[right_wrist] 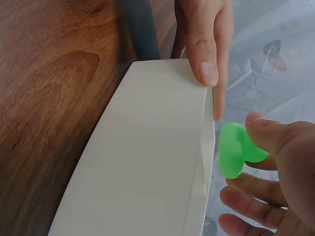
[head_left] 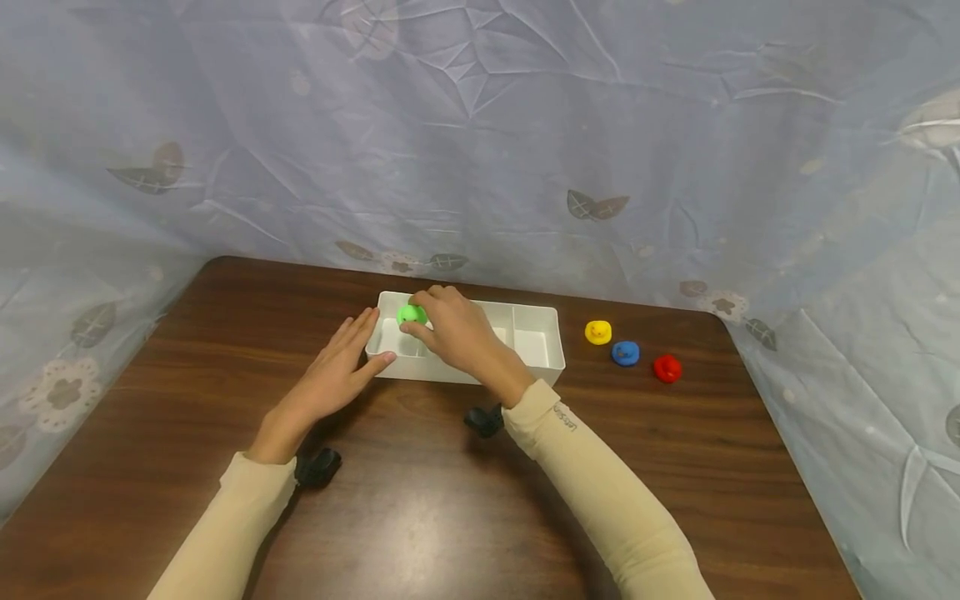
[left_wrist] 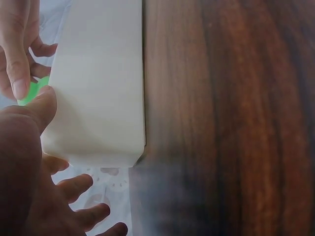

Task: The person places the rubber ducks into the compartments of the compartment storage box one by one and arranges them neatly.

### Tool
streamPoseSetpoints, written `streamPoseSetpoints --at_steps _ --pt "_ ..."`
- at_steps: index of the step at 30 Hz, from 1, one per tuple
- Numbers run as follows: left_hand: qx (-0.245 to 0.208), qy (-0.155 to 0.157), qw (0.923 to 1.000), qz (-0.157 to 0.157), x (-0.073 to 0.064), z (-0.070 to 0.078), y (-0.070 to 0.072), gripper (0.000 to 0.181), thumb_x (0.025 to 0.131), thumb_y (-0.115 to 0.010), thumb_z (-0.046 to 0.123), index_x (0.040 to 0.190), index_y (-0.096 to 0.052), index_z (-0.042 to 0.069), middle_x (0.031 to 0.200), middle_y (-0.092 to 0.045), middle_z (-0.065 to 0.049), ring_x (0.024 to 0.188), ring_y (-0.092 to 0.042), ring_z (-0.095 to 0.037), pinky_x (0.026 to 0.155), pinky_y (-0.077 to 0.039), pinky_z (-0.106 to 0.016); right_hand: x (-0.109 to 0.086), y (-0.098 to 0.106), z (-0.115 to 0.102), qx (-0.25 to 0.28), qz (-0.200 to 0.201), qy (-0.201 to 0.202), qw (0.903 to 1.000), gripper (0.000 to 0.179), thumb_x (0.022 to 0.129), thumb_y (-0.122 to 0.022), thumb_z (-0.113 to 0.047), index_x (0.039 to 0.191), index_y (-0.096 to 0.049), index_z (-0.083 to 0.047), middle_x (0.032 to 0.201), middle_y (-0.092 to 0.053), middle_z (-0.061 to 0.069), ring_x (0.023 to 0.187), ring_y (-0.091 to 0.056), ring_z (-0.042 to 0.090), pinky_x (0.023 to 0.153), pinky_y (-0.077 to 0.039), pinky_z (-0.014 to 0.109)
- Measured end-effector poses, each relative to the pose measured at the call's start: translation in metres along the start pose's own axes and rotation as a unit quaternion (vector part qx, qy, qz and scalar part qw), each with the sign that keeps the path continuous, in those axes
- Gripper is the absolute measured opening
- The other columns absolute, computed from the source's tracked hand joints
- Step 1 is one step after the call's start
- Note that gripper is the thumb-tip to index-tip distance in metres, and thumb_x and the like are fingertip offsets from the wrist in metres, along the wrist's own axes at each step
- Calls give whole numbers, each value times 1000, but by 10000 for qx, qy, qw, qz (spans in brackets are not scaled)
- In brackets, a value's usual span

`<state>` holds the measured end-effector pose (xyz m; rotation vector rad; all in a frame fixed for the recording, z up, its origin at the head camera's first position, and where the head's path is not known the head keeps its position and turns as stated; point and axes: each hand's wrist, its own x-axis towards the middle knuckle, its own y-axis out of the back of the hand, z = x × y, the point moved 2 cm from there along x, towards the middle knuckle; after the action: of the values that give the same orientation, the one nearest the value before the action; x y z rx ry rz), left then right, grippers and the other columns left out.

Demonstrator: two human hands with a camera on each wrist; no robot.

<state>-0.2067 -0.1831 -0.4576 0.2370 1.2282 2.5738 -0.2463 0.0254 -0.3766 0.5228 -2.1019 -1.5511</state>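
Observation:
A small green rubber duck [head_left: 411,315] is pinched between the thumb and fingers of my right hand [head_left: 459,331], over the left-end compartment of a white divided box [head_left: 442,369]. In the right wrist view the green duck [right_wrist: 232,150] shows just beyond the box rim, its head end between thumb and fingers. My left hand [head_left: 335,373] lies at the box's left end with its fingers stretched out, the thumb at the front rim. From the left wrist view, the left thumb [left_wrist: 43,105] is against the box edge and the other fingers spread past the end wall.
To the right of the box stand a yellow duck [head_left: 598,332], a blue duck [head_left: 626,353] and a red duck [head_left: 667,368] in a slanting row. Everything is on a dark wooden table [head_left: 405,517]. A patterned cloth [head_left: 480,167] hangs behind its far edge.

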Motion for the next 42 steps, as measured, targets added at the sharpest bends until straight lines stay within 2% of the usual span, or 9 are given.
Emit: streamPoseSetpoints --at_steps 6,12,19,29,35,38,42 --pt "0 -46 10000 28 0 1 0 87 111 -48 55 173 -6 9 181 -7 -18 166 -4 -51 132 -9 -72 5 -6 -8 -92 -195 11 9998 51 105 -65 -47 142 -66 -12 137 -71 7 126 -67 26 100 -62 42" --pt "-70 -61 10000 5 0 3 1 87 112 -47 55 172 -7 9 181 -6 -18 167 -3 -50 134 -7 -69 8 -14 -12 -195 -399 67 9990 50 106 -66 -45 141 -67 -11 136 -72 7 119 -69 23 94 -63 36" --pt "-68 -81 9999 -9 0 2 0 88 111 -48 55 172 -6 8 181 -5 -17 167 -2 -50 134 -7 -69 10 -21 -13 -227 -464 123 9986 47 106 -66 -45 137 -69 -11 125 -74 4 111 -69 20 83 -63 31" --pt "-91 -86 9999 15 -1 2 -1 87 112 -48 55 172 -7 7 181 -6 -19 166 -2 -51 133 -7 -70 10 -25 -12 -326 -594 28 9977 47 106 -66 -44 139 -68 -11 125 -74 4 109 -68 18 81 -62 29" --pt "-85 -119 9999 89 -2 3 0 86 112 -49 52 172 -9 6 180 -8 -20 166 -5 -52 132 -9 -71 14 -29 -12 -442 -593 6 9973 45 105 -67 -45 136 -69 -13 114 -73 1 100 -66 16 74 -60 27" --pt "-71 -118 9999 67 -2 3 1 86 112 -49 52 172 -8 7 181 -8 -19 166 -5 -52 133 -9 -71 16 -31 -12 -511 -557 0 9971 48 104 -68 -45 139 -67 -12 119 -74 3 105 -69 19 78 -63 30" --pt "-75 -94 9999 19 -1 3 1 86 112 -49 52 172 -6 8 181 -7 -19 166 -4 -51 133 -8 -71 17 -30 -11 -562 -455 -33 9974 51 104 -70 -42 144 -65 -11 135 -72 9 120 -70 25 90 -66 36"
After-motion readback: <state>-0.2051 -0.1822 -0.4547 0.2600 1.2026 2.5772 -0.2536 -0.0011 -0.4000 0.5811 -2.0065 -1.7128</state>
